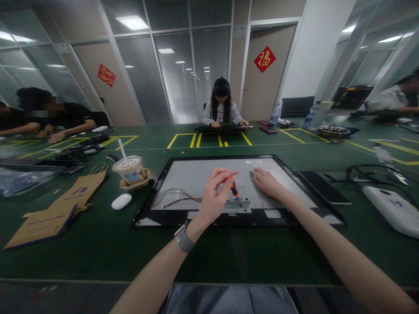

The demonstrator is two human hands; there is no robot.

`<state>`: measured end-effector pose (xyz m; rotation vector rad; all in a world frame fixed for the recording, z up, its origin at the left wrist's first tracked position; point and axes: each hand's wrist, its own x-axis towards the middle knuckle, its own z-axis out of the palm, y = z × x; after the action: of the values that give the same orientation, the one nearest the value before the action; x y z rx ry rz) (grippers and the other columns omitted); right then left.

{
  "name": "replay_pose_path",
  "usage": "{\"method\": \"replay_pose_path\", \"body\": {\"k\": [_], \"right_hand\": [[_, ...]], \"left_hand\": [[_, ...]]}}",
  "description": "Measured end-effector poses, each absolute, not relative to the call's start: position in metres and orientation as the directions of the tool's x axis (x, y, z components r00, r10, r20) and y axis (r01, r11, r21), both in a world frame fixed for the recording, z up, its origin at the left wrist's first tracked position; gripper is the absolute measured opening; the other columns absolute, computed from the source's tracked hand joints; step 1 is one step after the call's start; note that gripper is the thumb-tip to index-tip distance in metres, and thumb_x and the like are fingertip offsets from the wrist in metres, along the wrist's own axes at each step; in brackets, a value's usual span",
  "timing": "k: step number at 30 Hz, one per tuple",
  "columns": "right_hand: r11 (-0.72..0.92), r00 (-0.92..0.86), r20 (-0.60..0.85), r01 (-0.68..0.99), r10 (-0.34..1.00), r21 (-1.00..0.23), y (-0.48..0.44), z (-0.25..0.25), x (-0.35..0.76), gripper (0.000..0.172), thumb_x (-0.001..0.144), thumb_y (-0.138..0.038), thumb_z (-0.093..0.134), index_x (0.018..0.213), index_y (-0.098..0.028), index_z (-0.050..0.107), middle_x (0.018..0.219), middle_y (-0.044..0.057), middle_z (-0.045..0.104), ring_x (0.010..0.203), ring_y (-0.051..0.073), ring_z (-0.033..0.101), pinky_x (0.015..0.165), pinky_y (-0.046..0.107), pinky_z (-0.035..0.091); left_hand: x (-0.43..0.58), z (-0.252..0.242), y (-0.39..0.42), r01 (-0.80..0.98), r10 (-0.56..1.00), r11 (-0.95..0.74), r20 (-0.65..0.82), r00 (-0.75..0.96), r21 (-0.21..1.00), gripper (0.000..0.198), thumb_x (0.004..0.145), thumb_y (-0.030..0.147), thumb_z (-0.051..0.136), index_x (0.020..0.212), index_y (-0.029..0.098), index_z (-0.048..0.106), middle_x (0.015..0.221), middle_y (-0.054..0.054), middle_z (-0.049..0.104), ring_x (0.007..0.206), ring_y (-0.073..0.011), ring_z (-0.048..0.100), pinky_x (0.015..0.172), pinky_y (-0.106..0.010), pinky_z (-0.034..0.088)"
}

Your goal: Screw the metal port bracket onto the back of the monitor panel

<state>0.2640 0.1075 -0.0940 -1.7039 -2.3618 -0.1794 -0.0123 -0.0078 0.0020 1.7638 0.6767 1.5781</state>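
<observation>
A black-framed monitor panel [183,220] lies face down on the green table in front of me, its grey metal back up. My left hand [213,197] is closed around a small orange-handled screwdriver [233,185], held upright with its tip on a small circuit board [238,202] near the panel's front edge. Thin red and white wires [176,196] run left from the board. My right hand [268,183] rests flat on the panel's back, fingers stretched out, just right of the screwdriver. A grey watch sits on my left wrist.
A white mouse [121,201], an iced drink cup with straw [130,170] and brown paper bags [62,205] lie to the left. A dark phone [324,186], black cable and white device [393,209] lie to the right. Other people sit across and at both sides.
</observation>
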Motion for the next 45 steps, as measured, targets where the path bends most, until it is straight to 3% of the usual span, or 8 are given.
{"method": "replay_pose_path", "body": {"k": [5, 12, 16, 21, 24, 31, 40, 45], "right_hand": [[0.292, -0.277, 0.251, 0.956, 0.928, -0.024, 0.1082, -0.0951, 0.2633, 0.047, 0.102, -0.028, 0.035, 0.142, -0.015, 0.056, 0.15, 0.019, 0.054, 0.137, 0.031, 0.051, 0.113, 0.049, 0.04], [0.307, -0.289, 0.244, 0.951, 0.926, -0.039, 0.1086, -0.0957, 0.2641, 0.048, 0.102, -0.028, 0.035, 0.142, -0.013, 0.056, 0.15, 0.02, 0.054, 0.137, 0.033, 0.052, 0.113, 0.05, 0.039], [0.307, -0.289, 0.258, 0.951, 0.922, -0.035, 0.1098, -0.0975, 0.2649, 0.047, 0.101, -0.027, 0.036, 0.142, -0.014, 0.056, 0.149, 0.02, 0.054, 0.137, 0.033, 0.052, 0.112, 0.051, 0.04], [0.307, -0.293, 0.247, 0.952, 0.924, -0.017, 0.1089, -0.0966, 0.2646, 0.048, 0.102, -0.027, 0.035, 0.143, -0.011, 0.055, 0.15, 0.022, 0.054, 0.136, 0.033, 0.052, 0.113, 0.049, 0.039], [0.305, -0.291, 0.244, 0.952, 0.925, -0.022, 0.1081, -0.0951, 0.2639, 0.048, 0.102, -0.027, 0.035, 0.143, -0.012, 0.055, 0.15, 0.021, 0.053, 0.136, 0.033, 0.053, 0.113, 0.049, 0.039], [0.298, -0.28, 0.224, 0.953, 0.933, -0.05, 0.1071, -0.0923, 0.2616, 0.048, 0.103, -0.027, 0.036, 0.143, -0.01, 0.055, 0.15, 0.021, 0.053, 0.139, 0.032, 0.05, 0.115, 0.047, 0.037], [0.304, -0.29, 0.241, 0.952, 0.926, -0.021, 0.1062, -0.0932, 0.262, 0.047, 0.103, -0.026, 0.036, 0.143, -0.012, 0.056, 0.149, 0.021, 0.054, 0.136, 0.033, 0.053, 0.114, 0.049, 0.039], [0.3, -0.285, 0.231, 0.953, 0.93, -0.033, 0.1074, -0.0931, 0.2622, 0.048, 0.103, -0.027, 0.036, 0.144, -0.011, 0.055, 0.15, 0.021, 0.053, 0.138, 0.032, 0.051, 0.115, 0.047, 0.038]], "left_hand": [[-0.0118, -0.0007, -0.0087, -0.164, 0.761, -0.589, 0.611, 0.219, 0.792, 0.029, 0.1, 0.029, 0.055, 0.123, 0.021, 0.071, 0.109, -0.009, 0.068, 0.101, -0.0196, 0.066, 0.089, -0.034, 0.055], [-0.0095, -0.004, -0.0066, 0.05, 0.72, -0.693, 0.688, 0.09, 0.719, 0.019, 0.09, 0.028, 0.071, 0.107, 0.025, 0.079, 0.1, -0.004, 0.056, 0.089, -0.0144, 0.058, 0.086, -0.03, 0.052], [-0.0108, -0.0001, -0.007, 0.055, 0.715, -0.699, 0.692, 0.103, 0.713, 0.021, 0.095, 0.024, 0.062, 0.11, 0.022, 0.077, 0.1, -0.005, 0.057, 0.091, -0.0149, 0.06, 0.084, -0.029, 0.053], [-0.0115, 0.002, -0.0103, -0.074, 0.756, -0.631, 0.633, 0.165, 0.772, 0.03, 0.102, 0.023, 0.049, 0.127, 0.021, 0.066, 0.115, -0.01, 0.066, 0.106, -0.0189, 0.064, 0.095, -0.034, 0.053], [-0.0106, -0.0002, -0.0107, -0.097, 0.752, -0.623, 0.628, 0.201, 0.776, 0.03, 0.102, 0.025, 0.049, 0.125, 0.021, 0.067, 0.116, -0.011, 0.067, 0.109, -0.02, 0.063, 0.098, -0.036, 0.052], [-0.0077, -0.0068, -0.0049, -0.001, 0.721, -0.688, 0.684, 0.108, 0.726, 0.019, 0.092, 0.026, 0.068, 0.109, 0.022, 0.077, 0.098, -0.004, 0.056, 0.085, -0.0137, 0.058, 0.084, -0.03, 0.053], [-0.0127, -0.0011, -0.0089, -0.111, 0.734, -0.646, 0.655, 0.182, 0.755, 0.031, 0.102, 0.022, 0.048, 0.125, 0.02, 0.069, 0.112, -0.009, 0.067, 0.102, -0.0182, 0.065, 0.092, -0.033, 0.053], [-0.0112, -0.0039, -0.0074, -0.077, 0.728, -0.666, 0.669, 0.15, 0.742, 0.025, 0.096, 0.031, 0.065, 0.116, 0.023, 0.076, 0.118, -0.01, 0.064, 0.106, -0.0192, 0.062, 0.088, -0.03, 0.053]]}}
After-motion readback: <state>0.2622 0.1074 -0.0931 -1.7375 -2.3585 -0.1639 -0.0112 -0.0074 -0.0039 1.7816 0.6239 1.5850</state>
